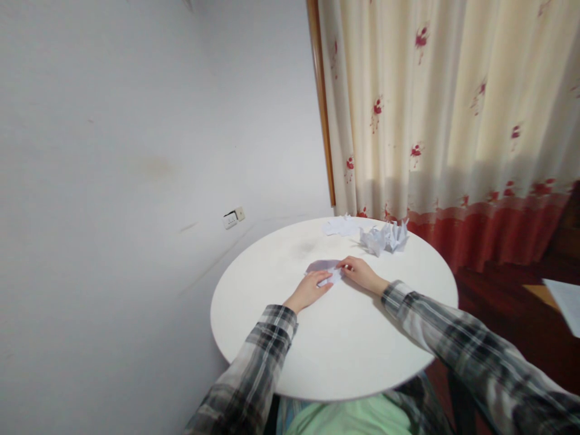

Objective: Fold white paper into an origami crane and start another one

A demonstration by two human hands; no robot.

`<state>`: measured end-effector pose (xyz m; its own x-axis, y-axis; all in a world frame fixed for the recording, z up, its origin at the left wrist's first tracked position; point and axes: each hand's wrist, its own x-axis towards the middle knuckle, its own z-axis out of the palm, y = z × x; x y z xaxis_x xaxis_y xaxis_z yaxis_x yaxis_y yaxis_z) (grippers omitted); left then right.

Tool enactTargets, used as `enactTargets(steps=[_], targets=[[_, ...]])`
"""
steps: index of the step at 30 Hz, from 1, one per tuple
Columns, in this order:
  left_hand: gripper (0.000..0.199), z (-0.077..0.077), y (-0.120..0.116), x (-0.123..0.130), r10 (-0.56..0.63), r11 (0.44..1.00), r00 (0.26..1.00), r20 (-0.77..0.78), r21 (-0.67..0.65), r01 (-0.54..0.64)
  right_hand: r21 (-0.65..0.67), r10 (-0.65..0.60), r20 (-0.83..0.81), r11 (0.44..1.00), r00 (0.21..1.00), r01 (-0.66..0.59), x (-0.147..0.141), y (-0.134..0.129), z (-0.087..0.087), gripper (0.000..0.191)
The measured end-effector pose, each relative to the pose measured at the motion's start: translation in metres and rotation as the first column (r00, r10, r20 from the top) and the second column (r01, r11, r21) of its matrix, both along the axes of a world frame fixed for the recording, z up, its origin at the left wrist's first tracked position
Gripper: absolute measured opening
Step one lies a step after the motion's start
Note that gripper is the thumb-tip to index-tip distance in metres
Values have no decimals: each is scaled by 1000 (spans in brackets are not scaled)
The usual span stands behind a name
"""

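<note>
A small piece of folded white paper (pixel 324 265) lies in the middle of the round table, its far part raised and shaded. My left hand (pixel 309 290) is on its near left side, thumb and fingers closed on the edge. My right hand (pixel 361 273) pinches the right end of the same paper between thumb and fingers. Parts of the paper are hidden under my fingers. Beyond my right hand stand several folded white paper pieces with pointed tips (pixel 384 237), bunched together.
Flat white paper pieces (pixel 339 226) lie at the far edge of the white round table (pixel 344 356). A wall with a socket (pixel 230 220) is close on the left. A floral curtain (pixel 417 121) hangs behind the table. White sheets (pixel 566 305) show at the far right.
</note>
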<state>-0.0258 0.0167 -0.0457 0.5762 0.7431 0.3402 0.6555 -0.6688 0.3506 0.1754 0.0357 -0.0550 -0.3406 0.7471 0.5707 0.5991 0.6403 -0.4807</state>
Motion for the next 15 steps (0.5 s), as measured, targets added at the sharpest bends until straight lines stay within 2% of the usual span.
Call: enactTargets(steps=[7,15], targets=[[37,1,-1,0,6,1000,1000,2,-4,-6,-32,38,-13,999,999,-39,-2,2,-2,26],[39,-1,0,0,14,1000,999,34,-12,-14,-75,77,-5,994,997,-77,-4,-7,5,26]])
